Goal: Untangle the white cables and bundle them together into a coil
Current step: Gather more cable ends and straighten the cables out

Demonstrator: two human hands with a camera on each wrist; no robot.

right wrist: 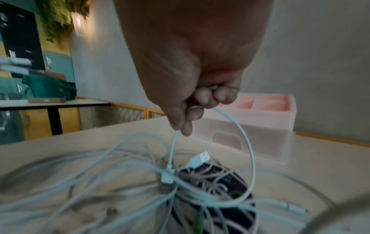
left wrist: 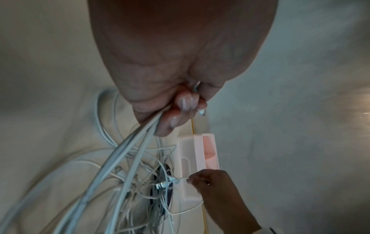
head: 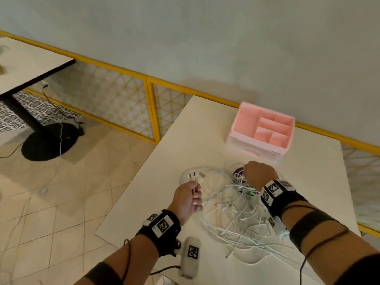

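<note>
Left hand (head: 188, 199): fingers are curled round several gathered cable strands, plug ends sticking up above the fist
Right hand (head: 258, 174): one thin strand is pinched between thumb and fingertip and held up in a loop
White cables (head: 232, 214): a loose tangle is spread on the table (head: 164, 182) between both hands, partly over a dark purple object (head: 238, 175)
Pink organiser (head: 265, 130): set beyond the tangle, near the table's far edge

smooth white plastic-sheathed cables (head: 230, 214), matt pale tabletop (head: 164, 177), glossy pink plastic organiser (head: 263, 130)
</note>
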